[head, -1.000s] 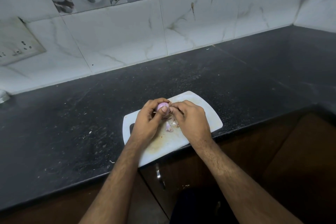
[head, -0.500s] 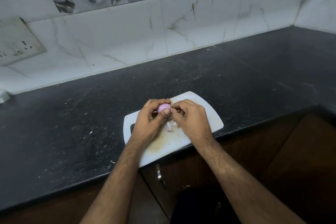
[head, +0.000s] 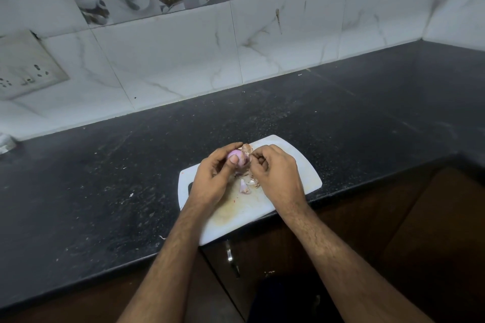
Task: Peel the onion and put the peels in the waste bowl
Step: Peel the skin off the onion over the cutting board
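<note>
A small pink onion (head: pixel 242 159) is held just above a white cutting board (head: pixel 301 173) at the counter's front edge. My left hand (head: pixel 214 178) grips the onion, thumb across its front. My right hand (head: pixel 275 173) is close on the onion's right side, its fingers curled and pinching a brown strip of peel (head: pixel 246 148) that sticks up from the onion's top. Loose peel pieces (head: pixel 246 185) lie on the board under my hands. No waste bowl is in view.
The board lies on a black speckled counter (head: pixel 105 191) that turns a corner at the right. Marble tiles and a socket plate (head: pixel 26 71) back it. Below the counter edge is a wooden cabinet with a metal handle (head: pixel 231 257).
My right hand's fingers have shifted slightly on the onion's top and a brown strip of peel has lifted away. The left hand holds the onion in about the same place.
</note>
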